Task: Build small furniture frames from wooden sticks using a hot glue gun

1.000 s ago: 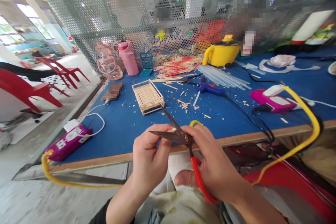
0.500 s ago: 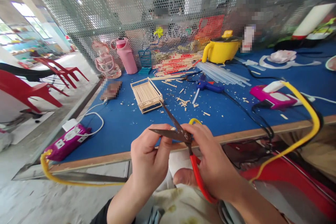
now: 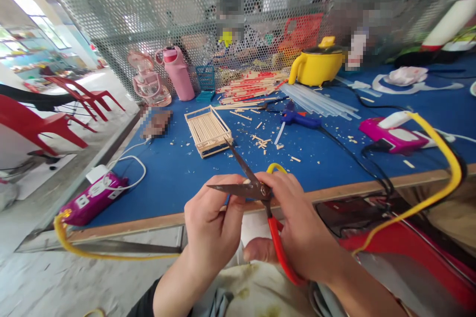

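My right hand (image 3: 303,223) is wrapped round the red handles of a pair of scissors (image 3: 256,189), whose dark blades stand apart. Close to the blades, my left hand (image 3: 213,223) is closed in a pinch. A small pale wooden stick end (image 3: 246,182) shows at its fingertips, between the blades; the rest of it is hidden. Beyond the hands, a small rectangular frame of wooden sticks (image 3: 208,131) rests on the blue table (image 3: 159,178). Short stick offcuts (image 3: 261,141) lie to the right of this frame.
A blue glue gun (image 3: 301,119) lies near clear glue sticks (image 3: 320,101). Red-tipped sticks (image 3: 253,84) are piled behind. A yellow pot (image 3: 318,67), a pink bottle (image 3: 179,74) and a perforated metal screen (image 3: 159,15) stand at the back. Purple power strips (image 3: 91,200) with cords lie at both sides.
The view has shifted slightly. Both hands and the scissors keep nearly the same pose, with the blades still apart around the stick end.
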The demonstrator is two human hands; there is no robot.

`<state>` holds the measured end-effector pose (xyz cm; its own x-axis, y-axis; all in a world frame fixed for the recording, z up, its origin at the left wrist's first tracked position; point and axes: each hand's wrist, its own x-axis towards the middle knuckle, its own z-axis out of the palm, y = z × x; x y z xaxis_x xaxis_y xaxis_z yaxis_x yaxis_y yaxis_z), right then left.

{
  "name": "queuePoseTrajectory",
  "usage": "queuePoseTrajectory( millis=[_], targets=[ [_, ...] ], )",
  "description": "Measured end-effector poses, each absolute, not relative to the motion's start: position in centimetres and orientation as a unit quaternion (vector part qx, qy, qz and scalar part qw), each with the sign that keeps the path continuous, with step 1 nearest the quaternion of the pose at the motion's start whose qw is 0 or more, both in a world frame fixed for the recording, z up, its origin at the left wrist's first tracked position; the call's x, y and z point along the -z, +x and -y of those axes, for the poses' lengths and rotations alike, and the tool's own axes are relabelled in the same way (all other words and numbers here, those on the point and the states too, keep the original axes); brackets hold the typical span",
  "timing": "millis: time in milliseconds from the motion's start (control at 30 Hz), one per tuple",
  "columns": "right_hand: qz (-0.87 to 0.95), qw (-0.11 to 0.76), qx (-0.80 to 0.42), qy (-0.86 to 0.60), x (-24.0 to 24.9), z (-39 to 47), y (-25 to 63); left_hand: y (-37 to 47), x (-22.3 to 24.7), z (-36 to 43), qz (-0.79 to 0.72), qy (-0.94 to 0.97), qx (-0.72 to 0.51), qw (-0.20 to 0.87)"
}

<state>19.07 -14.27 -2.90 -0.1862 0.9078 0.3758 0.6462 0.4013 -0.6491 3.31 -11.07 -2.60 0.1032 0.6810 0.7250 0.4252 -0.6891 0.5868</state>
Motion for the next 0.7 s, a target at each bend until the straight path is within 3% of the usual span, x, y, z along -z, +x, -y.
queuePoseTrajectory(
  millis=[700],
  targets=[
    [0.743,0.374,-0.193,-0.52,2.85,14.44,18.92,3.22,2.64,11.24,-0.367,0.739,-0.56,0.071]
  ],
)
